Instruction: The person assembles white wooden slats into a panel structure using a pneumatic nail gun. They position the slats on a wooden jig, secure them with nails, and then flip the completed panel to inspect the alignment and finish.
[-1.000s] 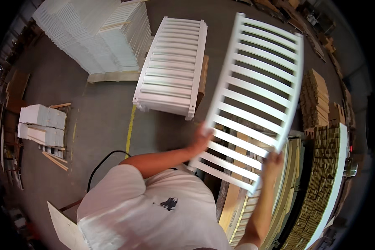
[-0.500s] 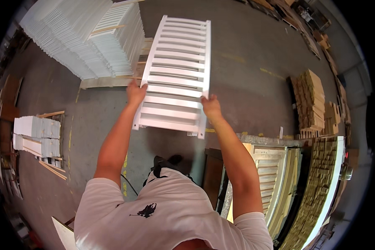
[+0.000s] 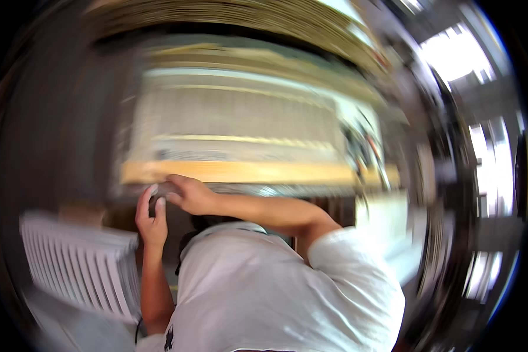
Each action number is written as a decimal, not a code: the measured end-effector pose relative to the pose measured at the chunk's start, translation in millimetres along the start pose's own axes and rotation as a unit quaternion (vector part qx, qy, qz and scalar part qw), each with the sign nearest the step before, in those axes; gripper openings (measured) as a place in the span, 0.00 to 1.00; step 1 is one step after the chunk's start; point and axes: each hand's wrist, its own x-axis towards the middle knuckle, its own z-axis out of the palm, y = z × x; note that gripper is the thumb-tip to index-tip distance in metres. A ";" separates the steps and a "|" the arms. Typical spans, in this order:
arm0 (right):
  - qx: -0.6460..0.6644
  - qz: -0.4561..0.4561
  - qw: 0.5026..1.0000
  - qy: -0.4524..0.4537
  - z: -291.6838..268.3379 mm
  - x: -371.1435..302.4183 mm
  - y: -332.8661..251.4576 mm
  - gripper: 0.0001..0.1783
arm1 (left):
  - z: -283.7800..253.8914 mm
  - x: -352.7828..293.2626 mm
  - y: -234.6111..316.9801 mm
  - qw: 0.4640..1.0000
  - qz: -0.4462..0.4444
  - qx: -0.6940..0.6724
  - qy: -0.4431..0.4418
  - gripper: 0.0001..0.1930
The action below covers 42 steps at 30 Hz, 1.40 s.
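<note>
Currently, my left hand (image 3: 151, 222) keeps its thumb and fingers apart and a little bent, while my right hand (image 3: 192, 196) is just beside it with curled fingers, and I cannot tell if these pinch something. Both are near the wooden edge of the blurred worktop (image 3: 246, 172), and the white slatted panels (image 3: 76, 264) are stacked at my left, near my forearm.

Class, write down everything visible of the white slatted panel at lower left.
The panel is white, with narrow parallel slats and darker gaps between two long rails. It looks like painted wood, though blur hides its finish. It appears slanted in view, left of the left hand, which does not touch it. Its support cannot be made out.
</note>
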 end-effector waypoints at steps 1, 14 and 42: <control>0.034 0.052 0.998 0.033 -27.2 -3.4 3.3 0.23 | 23.6 2.7 6.3 0.998 -0.025 -0.020 -0.048 0.17; -0.311 0.574 0.447 0.611 -342.7 -502.9 125.2 0.20 | 228.4 48.9 111.8 0.886 0.123 0.016 -0.446 0.16; 0.213 0.099 0.391 0.890 -319.4 -392.8 94.2 0.07 | 430.9 13.8 214.4 0.760 0.169 -0.085 -0.622 0.18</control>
